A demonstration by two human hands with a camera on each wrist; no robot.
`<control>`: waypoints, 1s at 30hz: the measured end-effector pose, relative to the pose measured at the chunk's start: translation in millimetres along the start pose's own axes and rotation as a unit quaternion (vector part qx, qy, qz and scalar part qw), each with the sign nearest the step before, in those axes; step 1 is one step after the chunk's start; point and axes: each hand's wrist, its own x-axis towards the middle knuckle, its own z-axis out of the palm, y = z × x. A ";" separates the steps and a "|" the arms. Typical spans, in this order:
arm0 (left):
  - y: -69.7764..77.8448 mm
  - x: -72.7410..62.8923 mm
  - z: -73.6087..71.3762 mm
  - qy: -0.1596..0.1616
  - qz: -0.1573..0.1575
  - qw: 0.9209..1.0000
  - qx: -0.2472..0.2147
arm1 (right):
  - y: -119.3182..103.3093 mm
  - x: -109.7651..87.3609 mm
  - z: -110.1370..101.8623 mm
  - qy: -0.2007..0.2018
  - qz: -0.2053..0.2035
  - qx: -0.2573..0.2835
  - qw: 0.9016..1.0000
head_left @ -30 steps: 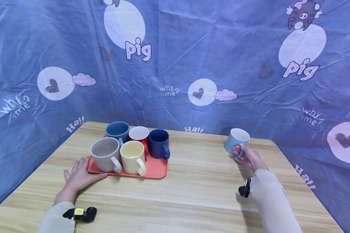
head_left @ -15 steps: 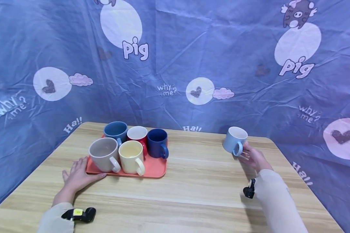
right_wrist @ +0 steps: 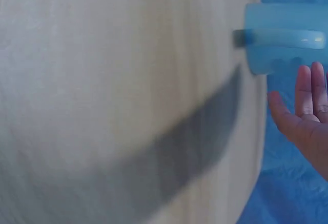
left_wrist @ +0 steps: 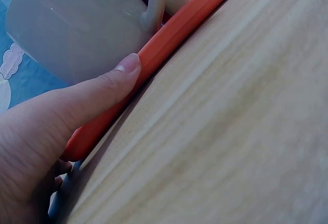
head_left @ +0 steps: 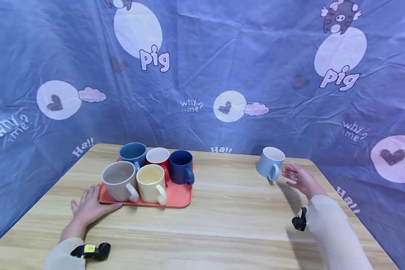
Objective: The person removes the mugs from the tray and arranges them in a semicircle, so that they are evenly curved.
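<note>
My left hand (head_left: 87, 206) rests at the front left corner of a coral-red tray (head_left: 180, 198). Its thumb lies straight along the tray's front rim, and its fingers stretch along the left end; the left wrist view shows the thumb (left_wrist: 107, 88) on the rim just below the grey mug (left_wrist: 77, 29). My right hand (head_left: 303, 181) is in the air with loosely bent fingers, holding nothing. Just left of it, a light blue mug (head_left: 264, 165) stands upright on the table, handle toward me. A small gap separates fingertips and mug; the right wrist view shows the mug's handle (right_wrist: 287, 38) too.
On the tray, the grey mug (head_left: 116, 187) and a cream mug (head_left: 148, 187) stand in front. Behind them are a teal mug (head_left: 129, 153), a red mug (head_left: 165, 163) with white inside, and a navy mug (head_left: 179, 170). A blue printed cloth (head_left: 195, 56) hangs behind the wooden table (head_left: 222, 210).
My right hand has let go of the light blue mug's handle and drawn away to the right. The mug stays standing, and my left hand keeps its place at the tray.
</note>
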 end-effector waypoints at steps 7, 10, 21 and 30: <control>0.9 0.0 -0.6 -0.003 -0.004 1.000 -0.001 | -23.0 -3.8 13.0 -0.021 -0.023 -0.034 0.999; 0.9 0.1 -0.5 -0.005 -0.004 1.000 0.000 | -30.0 -5.0 21.3 -0.031 -0.030 -0.029 0.999; 2.5 -2.0 -1.6 -0.009 -0.004 1.000 -0.004 | -46.5 -3.4 61.2 -0.041 -0.036 0.005 0.999; 0.3 -0.7 1.0 0.000 0.001 1.000 0.000 | -39.1 5.9 100.1 -0.082 -0.048 0.022 0.995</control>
